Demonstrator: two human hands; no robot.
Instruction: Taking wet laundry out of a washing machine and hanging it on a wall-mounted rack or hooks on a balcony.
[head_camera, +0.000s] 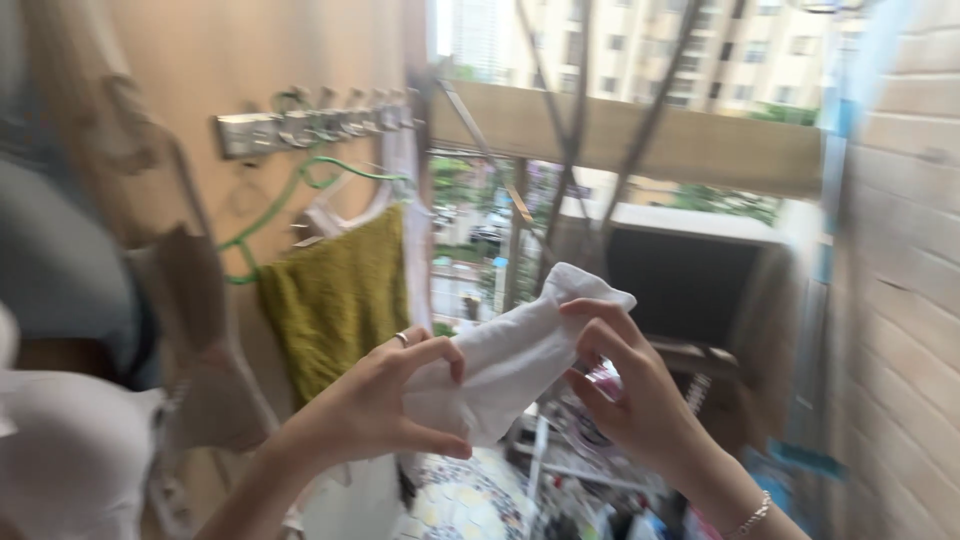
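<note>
A small white cloth (510, 360) is stretched between both my hands at the middle of the view. My left hand (385, 405), with a ring on one finger, pinches its lower end. My right hand (630, 385), with a bead bracelet on the wrist, grips its upper end with the fingers curled over the edge. The picture is blurred by motion.
A metal hook rack (310, 125) runs along the left wall. From it hangs a green hanger (290, 195) with an olive-green towel (335, 300). White garments (70, 450) hang at the lower left. A brick wall (900, 300) stands at right, balcony railing (620, 140) and cluttered items (580, 490) below.
</note>
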